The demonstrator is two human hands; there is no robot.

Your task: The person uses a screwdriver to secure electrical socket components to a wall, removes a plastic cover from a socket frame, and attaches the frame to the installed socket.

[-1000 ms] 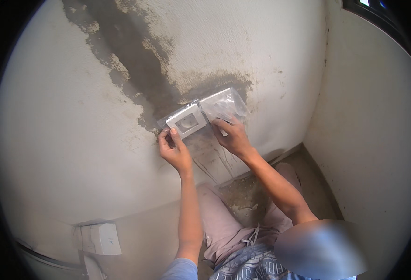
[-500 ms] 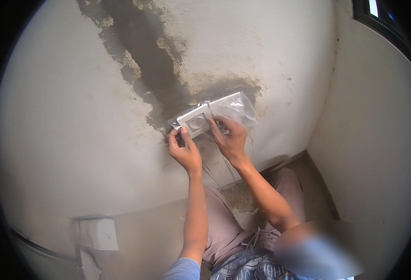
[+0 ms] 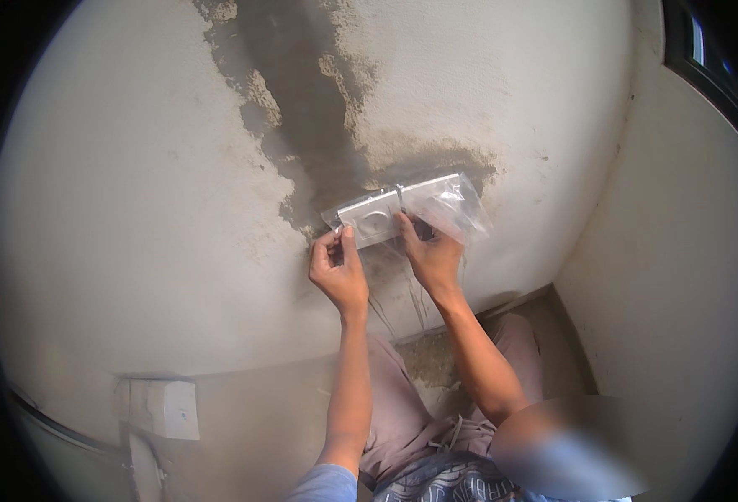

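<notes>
Head view: right hand now against socket

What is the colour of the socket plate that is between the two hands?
The socket plate is white; the head view shows it best.

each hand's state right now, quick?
Left hand: closed, holding the socket by its left edge.
Right hand: thumb at its right edge; grip can't be told.

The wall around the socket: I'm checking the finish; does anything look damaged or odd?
Yes: a ragged, rough-edged grey strip breaks up the white wall, running down to the socket plate. Dark streaks mark the wall below, and loose clear plastic juts past the neighbouring plate.
</notes>
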